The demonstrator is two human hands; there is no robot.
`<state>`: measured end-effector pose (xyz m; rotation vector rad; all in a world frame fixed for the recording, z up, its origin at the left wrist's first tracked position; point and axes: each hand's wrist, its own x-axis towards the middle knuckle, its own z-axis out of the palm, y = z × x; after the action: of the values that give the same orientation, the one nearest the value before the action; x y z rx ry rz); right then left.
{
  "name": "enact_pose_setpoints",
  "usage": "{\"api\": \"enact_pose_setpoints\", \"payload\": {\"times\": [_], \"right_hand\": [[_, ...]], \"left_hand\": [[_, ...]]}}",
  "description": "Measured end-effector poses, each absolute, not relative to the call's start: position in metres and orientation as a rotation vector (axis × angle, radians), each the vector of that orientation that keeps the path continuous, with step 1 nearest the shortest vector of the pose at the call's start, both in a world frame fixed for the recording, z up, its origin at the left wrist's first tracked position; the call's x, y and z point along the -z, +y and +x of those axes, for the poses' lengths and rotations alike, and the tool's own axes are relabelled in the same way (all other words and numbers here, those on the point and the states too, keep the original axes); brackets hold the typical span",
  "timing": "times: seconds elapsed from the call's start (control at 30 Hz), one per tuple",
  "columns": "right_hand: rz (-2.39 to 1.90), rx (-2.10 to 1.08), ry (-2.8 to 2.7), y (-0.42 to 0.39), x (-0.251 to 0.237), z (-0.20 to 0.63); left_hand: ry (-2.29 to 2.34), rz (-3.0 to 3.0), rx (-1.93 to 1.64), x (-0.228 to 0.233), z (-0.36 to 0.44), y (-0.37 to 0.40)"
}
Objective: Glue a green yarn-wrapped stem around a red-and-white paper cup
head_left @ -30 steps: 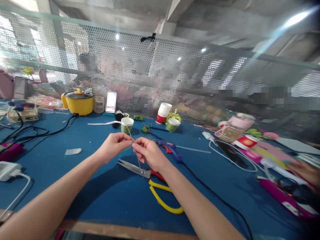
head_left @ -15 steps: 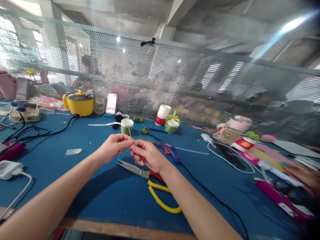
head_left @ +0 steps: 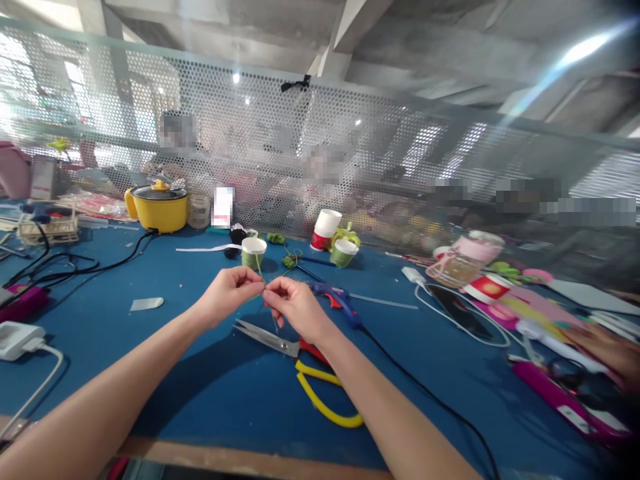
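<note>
Green wire [head_left: 260,268] pinched between both hands [head_left: 265,301], scissors [head_left: 295,357] below, paper cup [head_left: 253,252] behind

No legible text, label, brand or number was found. Red printing on the paper cups [head_left: 326,229] beyond the hands was too blurred to read.

Thin green strand [head_left: 259,268] between pinched fingertips, too fine to identify
</note>
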<state>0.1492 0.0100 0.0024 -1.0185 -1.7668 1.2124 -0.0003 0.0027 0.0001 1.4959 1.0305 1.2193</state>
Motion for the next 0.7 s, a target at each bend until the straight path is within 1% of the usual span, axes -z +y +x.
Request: {"api": "enact_pose_setpoints", "payload": {"times": [0.2, 0.3, 0.37, 0.47, 0.53, 0.6, 0.7], "right_hand": [[-1.032, -1.168, -1.800, 0.0086, -0.0012, 0.1476], [-1.004, -1.211, -1.791, 0.0088, -0.0021, 0.1490], [-0.957, -1.320, -1.766, 0.0097, -0.0030, 0.1507], [-0.857, -1.576, -1.655, 0.0109, -0.0042, 0.1525], [-0.816, -1.677, -1.572, 0.0109, -0.0046, 0.1525], [-0.823, -1.678, -1.526, 0.0108, -0.0046, 0.1517], [-0.876, -1.567, -1.536, 0.0108, -0.0036, 0.1503]], "left_hand": [[1.071, 1.448, -1.240, -0.0006, 0.0015, 0.0021], [1.053, 1.455, -1.224, -0.0020, 0.0006, 0.0016], [1.016, 1.445, -1.214, -0.0030, -0.0010, 0.0018], [0.942, 1.407, -1.185, -0.0038, -0.0034, 0.0029], [0.918, 1.387, -1.176, -0.0038, -0.0040, 0.0034], [0.922, 1.377, -1.185, -0.0038, -0.0036, 0.0033], [0.942, 1.375, -1.203, -0.0037, -0.0021, 0.0024]]}}
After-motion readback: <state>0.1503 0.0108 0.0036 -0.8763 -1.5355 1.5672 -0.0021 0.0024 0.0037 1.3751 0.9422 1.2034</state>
